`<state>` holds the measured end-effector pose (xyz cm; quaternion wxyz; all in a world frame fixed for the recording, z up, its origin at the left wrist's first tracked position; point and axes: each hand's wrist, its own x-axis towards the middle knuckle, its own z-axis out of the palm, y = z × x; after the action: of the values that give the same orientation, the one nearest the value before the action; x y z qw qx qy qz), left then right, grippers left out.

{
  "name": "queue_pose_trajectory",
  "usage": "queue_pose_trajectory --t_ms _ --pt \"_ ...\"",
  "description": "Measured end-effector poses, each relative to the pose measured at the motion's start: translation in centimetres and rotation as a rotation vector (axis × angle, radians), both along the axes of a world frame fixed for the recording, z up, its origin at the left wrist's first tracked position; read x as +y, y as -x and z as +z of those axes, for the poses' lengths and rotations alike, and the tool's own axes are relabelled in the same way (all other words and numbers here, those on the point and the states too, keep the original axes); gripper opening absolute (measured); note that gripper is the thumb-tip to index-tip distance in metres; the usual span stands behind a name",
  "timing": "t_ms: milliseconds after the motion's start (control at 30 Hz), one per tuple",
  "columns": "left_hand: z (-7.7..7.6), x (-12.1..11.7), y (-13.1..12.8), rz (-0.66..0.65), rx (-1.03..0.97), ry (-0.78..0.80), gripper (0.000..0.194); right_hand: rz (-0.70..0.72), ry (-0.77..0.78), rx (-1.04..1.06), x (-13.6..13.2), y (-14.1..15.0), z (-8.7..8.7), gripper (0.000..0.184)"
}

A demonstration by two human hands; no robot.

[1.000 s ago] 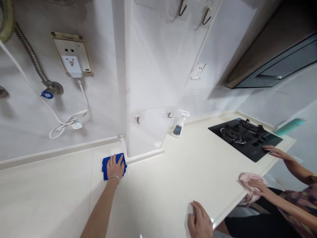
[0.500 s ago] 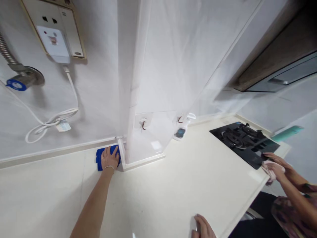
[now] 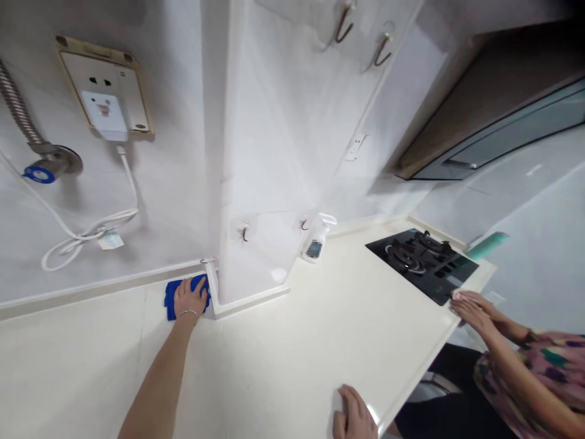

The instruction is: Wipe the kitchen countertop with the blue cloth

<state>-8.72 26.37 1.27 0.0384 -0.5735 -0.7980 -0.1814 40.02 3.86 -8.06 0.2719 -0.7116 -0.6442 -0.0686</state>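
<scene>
In the head view, my left hand (image 3: 188, 297) presses down on a blue cloth (image 3: 170, 300), its fingers spread over the cloth. The cloth lies on the pale countertop (image 3: 256, 360), in the corner where the back edge meets the pillar (image 3: 269, 140). A thin bracelet (image 3: 188, 312) circles my left wrist. My right hand (image 3: 355, 414) rests on the countertop at the bottom of the view, near the front edge. Its fingers are slightly bent with thumb and forefinger apart, and nothing shows in it; part of it is cut off by the frame.
A white spray bottle (image 3: 316, 239) stands behind the pillar. Further right is a black gas hob (image 3: 420, 262), beneath a range hood (image 3: 484, 116). A co-worker's hands (image 3: 475, 308) press a pale cloth at the hob's edge. On the left wall hang a plugged socket (image 3: 104, 91) and looped cable (image 3: 91, 235).
The view has shifted, so more wall hooks and a second socket show. My left hand stays on the blue cloth in the corner. The co-worker's hands have come together over their cloth.
</scene>
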Motion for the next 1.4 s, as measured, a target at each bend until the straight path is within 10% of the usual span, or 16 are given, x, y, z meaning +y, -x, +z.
queue_pose_trajectory --t_ms 433,700,833,1133,1400 --pt "-0.4 -13.1 -3.9 -0.174 0.121 0.082 0.047 0.019 -0.075 0.088 -0.5 2.4 2.8 0.036" --pt "-0.5 -21.1 -6.2 -0.518 0.084 0.145 0.069 -0.003 -0.060 0.101 -0.5 2.6 3.4 0.037" --pt "1.3 -21.4 -3.9 -0.704 -0.102 0.333 0.048 -0.005 -0.057 0.115 -0.6 2.7 3.6 0.038" --pt "0.1 -18.5 -9.6 -0.125 -0.027 0.104 0.056 -0.006 -0.053 0.119 -0.6 2.6 3.6 0.040" --pt "-1.0 -17.4 -17.7 -0.429 0.021 0.083 0.067 -0.022 -0.025 0.117 -0.5 2.5 3.6 0.039"
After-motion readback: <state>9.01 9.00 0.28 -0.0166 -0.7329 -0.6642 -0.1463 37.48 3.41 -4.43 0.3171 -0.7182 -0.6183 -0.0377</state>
